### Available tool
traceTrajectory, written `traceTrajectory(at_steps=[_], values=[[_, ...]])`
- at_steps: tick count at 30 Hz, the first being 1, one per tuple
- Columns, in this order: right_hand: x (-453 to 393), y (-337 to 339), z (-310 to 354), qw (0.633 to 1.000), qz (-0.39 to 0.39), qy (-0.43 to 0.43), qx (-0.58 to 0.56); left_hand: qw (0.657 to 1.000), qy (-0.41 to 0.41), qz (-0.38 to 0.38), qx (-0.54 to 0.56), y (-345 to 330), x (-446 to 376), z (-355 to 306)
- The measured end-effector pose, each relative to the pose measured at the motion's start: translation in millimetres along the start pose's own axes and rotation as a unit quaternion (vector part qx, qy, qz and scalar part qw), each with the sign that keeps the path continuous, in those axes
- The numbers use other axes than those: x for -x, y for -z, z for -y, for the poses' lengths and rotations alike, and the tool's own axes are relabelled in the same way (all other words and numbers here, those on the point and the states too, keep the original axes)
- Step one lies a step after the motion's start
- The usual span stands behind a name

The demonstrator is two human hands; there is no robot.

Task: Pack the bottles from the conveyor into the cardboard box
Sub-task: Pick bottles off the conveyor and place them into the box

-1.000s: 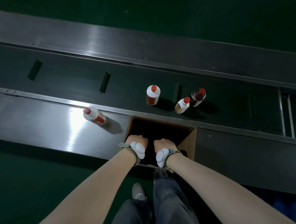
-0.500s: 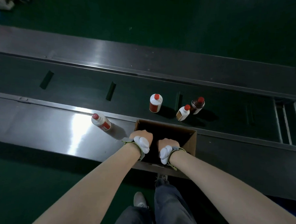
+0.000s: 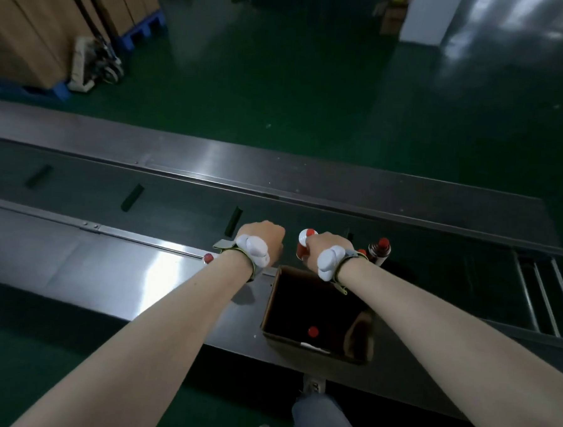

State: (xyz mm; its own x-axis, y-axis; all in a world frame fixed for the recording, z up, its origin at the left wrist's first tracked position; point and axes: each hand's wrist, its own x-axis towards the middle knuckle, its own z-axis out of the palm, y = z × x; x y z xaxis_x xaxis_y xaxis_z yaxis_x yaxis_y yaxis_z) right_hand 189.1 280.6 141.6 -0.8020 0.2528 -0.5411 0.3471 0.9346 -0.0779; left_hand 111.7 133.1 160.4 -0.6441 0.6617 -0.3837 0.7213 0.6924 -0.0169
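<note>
Both bare arms stretch out over the steel-sided conveyor (image 3: 307, 185), each wrist strapped with a smooth white lumpy device on an olive band. The right hand (image 3: 325, 248) is curled around a white bottle (image 3: 306, 242) with a glossy red cap, standing upright on the dark matte belt just past the box. The left hand (image 3: 261, 236) is closed into a loose fist over the belt's near rail; whether anything is in it I cannot tell, the fingers face away. Just behind that wrist, a small red cap (image 3: 208, 257) pokes out on the polished metal ledge, the rest of the bottle hidden by the forearm. To the right of the gripped bottle stands a dark brown bottle (image 3: 379, 251), round-shouldered, red-capped, and another red cap (image 3: 362, 252) peeks between it and the right wrist. The open cardboard box (image 3: 270, 305) sits on the shiny ledge beneath the right forearm, its inside deep in shadow, one red cap (image 3: 313, 331) showing low within. Green glossy floor beyond, stacked brown cartons (image 3: 39, 21) far left.
</note>
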Motion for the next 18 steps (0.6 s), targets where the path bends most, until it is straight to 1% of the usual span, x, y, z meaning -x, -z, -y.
traceTrajectory(at_steps=[2,4,10,14,18], values=[[-7,4,-3,1.000,-0.023,0.002,-0.009,1.000,0.023,-0.002,-0.003,1,1,10],[-19,8,-7,1.000,-0.030,0.003,-0.008,0.999,0.050,0.013,-0.001,0,-3,24],[-87,9,-26,0.999,0.002,-0.007,-0.033,0.986,0.135,0.097,0.034,-14,-33,63],[-137,0,-38,0.999,0.039,-0.001,-0.031,0.974,0.174,0.141,0.033,-31,-62,89],[-190,-7,-48,0.997,0.070,-0.002,-0.026,0.956,0.233,0.175,0.025,-59,-91,108]])
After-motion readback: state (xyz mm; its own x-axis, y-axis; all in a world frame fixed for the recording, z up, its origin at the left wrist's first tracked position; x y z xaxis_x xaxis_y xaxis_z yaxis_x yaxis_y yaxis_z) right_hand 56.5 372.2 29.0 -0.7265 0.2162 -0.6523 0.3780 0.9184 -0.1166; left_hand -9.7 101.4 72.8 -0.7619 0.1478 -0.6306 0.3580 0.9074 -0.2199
